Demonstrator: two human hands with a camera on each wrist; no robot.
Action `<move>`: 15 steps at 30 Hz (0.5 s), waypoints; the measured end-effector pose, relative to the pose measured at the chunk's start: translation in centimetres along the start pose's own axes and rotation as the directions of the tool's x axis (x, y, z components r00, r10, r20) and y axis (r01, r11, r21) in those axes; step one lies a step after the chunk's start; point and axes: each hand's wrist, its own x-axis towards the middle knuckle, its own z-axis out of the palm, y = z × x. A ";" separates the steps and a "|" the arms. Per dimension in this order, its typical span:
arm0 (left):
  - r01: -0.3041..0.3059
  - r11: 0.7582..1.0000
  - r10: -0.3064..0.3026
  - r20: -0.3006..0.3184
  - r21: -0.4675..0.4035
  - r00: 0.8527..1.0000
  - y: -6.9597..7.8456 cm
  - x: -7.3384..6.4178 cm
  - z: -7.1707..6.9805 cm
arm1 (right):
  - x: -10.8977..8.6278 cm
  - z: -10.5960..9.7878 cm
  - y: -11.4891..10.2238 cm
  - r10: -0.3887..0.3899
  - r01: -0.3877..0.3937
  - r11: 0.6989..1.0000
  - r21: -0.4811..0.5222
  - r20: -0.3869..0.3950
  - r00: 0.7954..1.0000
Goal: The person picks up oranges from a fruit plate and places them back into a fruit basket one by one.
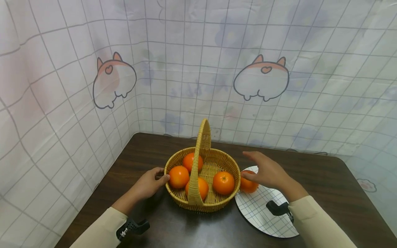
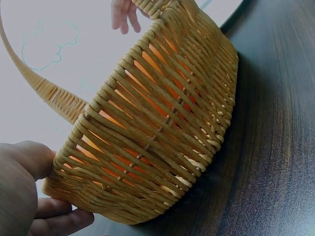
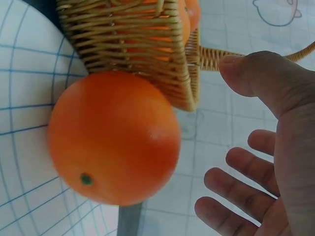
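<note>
A yellow wicker basket [image 1: 214, 206] with a tall arched handle [image 1: 194, 172] stands on the table and contains several oranges [image 1: 223, 183]. My left hand [image 1: 152, 184] grips the basket's left side, the thumb at the rim and the fingers against the outer wall [image 2: 138, 142]. One more orange [image 3: 115, 140] lies on a white plate with a blue grid [image 1: 263, 213], close against the basket's right side. Spread and holding nothing, my right hand [image 1: 273, 174] hovers over that orange; in the right wrist view thumb and fingers [image 3: 241, 189] are apart from it.
The dark wooden table [image 1: 149, 224] ends at a wall covering [image 1: 173, 79] with grid lines and drawn animals, at the back and both sides. Part of the plate sits under my right forearm [image 1: 313, 220].
</note>
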 end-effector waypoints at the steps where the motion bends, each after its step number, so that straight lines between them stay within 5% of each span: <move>1: 0.001 1.000 -0.001 0.001 0.001 1.000 0.0 0.0 0.0 | -0.1 0.0 0.2 -0.002 0.002 1.000 0.002 0.001 1.000; 15: 0.001 1.000 -0.001 0.004 -0.001 1.000 0.2 -0.1 0.0 | -1.9 0.1 1.9 0.034 -0.034 0.999 0.001 0.028 0.999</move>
